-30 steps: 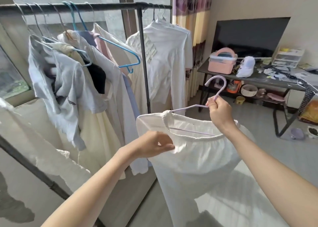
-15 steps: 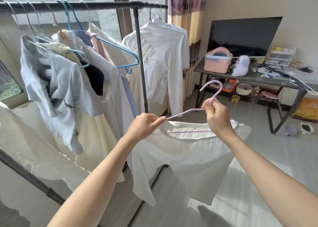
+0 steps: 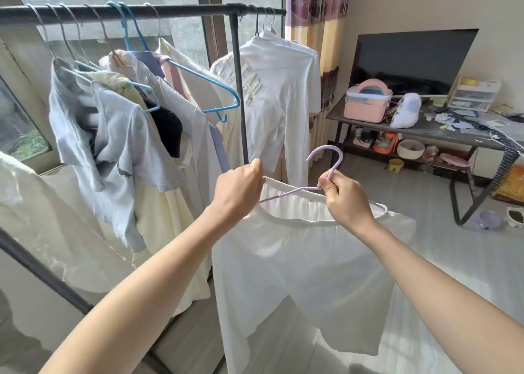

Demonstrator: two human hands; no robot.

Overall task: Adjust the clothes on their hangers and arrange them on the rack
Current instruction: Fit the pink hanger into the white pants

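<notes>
Both hands are up in front of the rack, holding a white garment on a lilac hanger. The right hand pinches the hanger's neck just below the hook, fingers curled round the thin stem. The left hand is closed on the garment's gathered band at the hanger's left end; which part of the fabric or wire the fingers hold is hidden behind the knuckles. The hanger's right shoulder pokes out past the right wrist, and its lower bar is covered by the cloth. The garment hangs away from the rail, near the rack's upright post, its lower edge running out of the picture at the bottom.

On the rail a crowded bunch of clothes hangs askew: a grey shirt, cream and pale pieces behind it, and a blue hanger with one end sticking out bare. How many garments are in that bunch is hard to tell, as they overlap. To the right of the post hangs a white top. Another pale cloth at the lower left is cut off by the edge.

Further right, a dark counter carries a pink box and small clutter too blurred to name
</notes>
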